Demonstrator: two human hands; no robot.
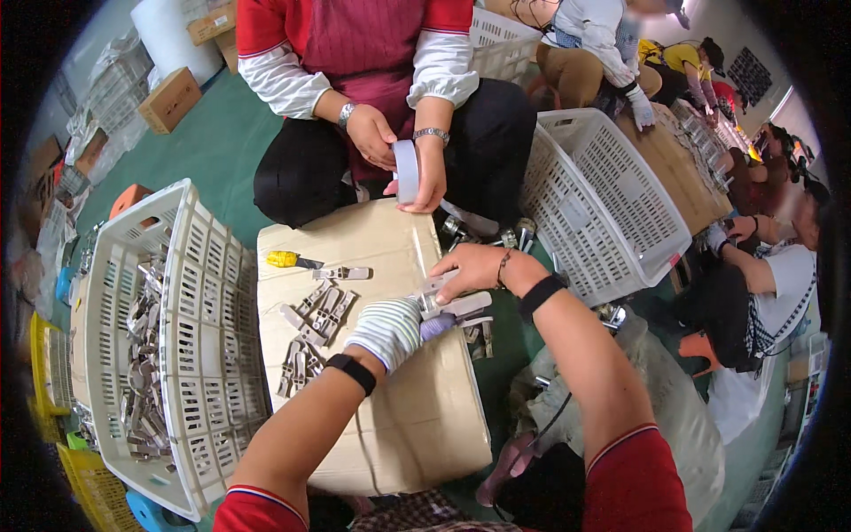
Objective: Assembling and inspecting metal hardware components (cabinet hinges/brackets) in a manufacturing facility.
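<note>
My left hand, in a striped glove with purple at its fingertips, is closed around a silvery metal hinge-like piece above the cardboard-covered work surface. My bare right hand meets it from the right, thumb and fingers pinching the same metal work near its upper end. The fingers partly hide how the parts join. Left of my hands lie several similar metal pieces in loose clusters. A yellow-wrapped item with a dark tip rests near the far left corner.
A white slatted crate holding many metal pieces stands at the left. Across from me, a seated person's hands hold a white tape roll. Another white crate stands at the far right. Clear plastic sheeting lies right of my arm.
</note>
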